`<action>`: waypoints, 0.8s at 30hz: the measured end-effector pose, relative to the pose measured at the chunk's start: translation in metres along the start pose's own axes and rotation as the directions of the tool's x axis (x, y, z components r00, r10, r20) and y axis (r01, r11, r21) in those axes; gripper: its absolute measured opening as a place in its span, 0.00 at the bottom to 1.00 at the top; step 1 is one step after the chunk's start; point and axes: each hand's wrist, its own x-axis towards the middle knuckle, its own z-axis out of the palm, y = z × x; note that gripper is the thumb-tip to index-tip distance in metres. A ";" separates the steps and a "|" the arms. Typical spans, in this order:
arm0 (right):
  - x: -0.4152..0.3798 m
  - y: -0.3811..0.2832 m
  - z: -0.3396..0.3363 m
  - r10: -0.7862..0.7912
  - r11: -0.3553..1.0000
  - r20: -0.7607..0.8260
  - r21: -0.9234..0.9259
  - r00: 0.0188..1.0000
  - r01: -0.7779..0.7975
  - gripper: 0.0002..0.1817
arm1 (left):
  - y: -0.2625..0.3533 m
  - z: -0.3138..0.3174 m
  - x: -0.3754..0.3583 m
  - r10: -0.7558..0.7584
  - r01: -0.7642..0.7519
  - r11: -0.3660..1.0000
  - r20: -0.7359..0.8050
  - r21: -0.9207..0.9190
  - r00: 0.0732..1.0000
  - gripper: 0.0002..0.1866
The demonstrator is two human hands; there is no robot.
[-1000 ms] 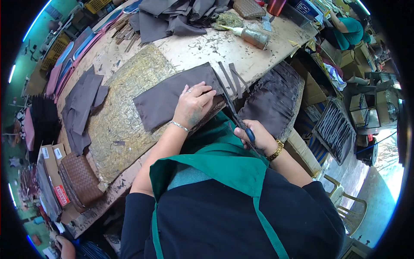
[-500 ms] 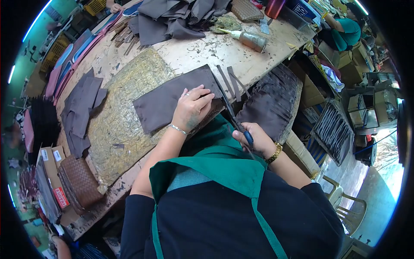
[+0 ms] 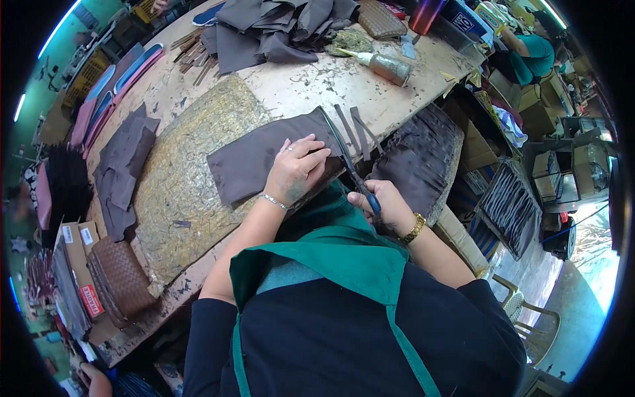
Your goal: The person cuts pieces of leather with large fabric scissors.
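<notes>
A dark brown piece of fabric-like sheet lies on the table's near edge, partly over a mottled yellowish board. My left hand rests on its right part, fingers extended and pressing it down. Scissors with dark blades and a blue-and-black handle are in my right hand, just off the table edge. Their blades run along the right edge of the sheet, where a narrow margin lifts slightly. Narrow cut strips lie just beyond the blades.
The mottled board covers the table's middle. Dark offcuts, a heap of sheets, a nozzle bottle and a woven brown item lie around. Stacked dark pieces stand at right. A co-worker in green sits beyond.
The scissor handles have come closer together in my right hand. My left hand stays on the sheet. A co-worker's hand at the top left has moved away from the table.
</notes>
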 end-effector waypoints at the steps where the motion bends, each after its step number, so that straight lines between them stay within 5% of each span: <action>1: -0.001 0.001 0.000 0.006 1.000 -0.012 -0.010 1.000 -0.006 0.24 | 0.000 0.000 0.000 0.001 -0.001 1.000 0.000 -0.001 1.000 0.09; 24: 0.012 0.001 -0.001 -0.048 0.997 -0.020 0.065 0.999 0.049 0.32 | -0.001 -0.001 -0.002 0.013 -0.013 0.997 -0.010 -0.082 1.000 0.08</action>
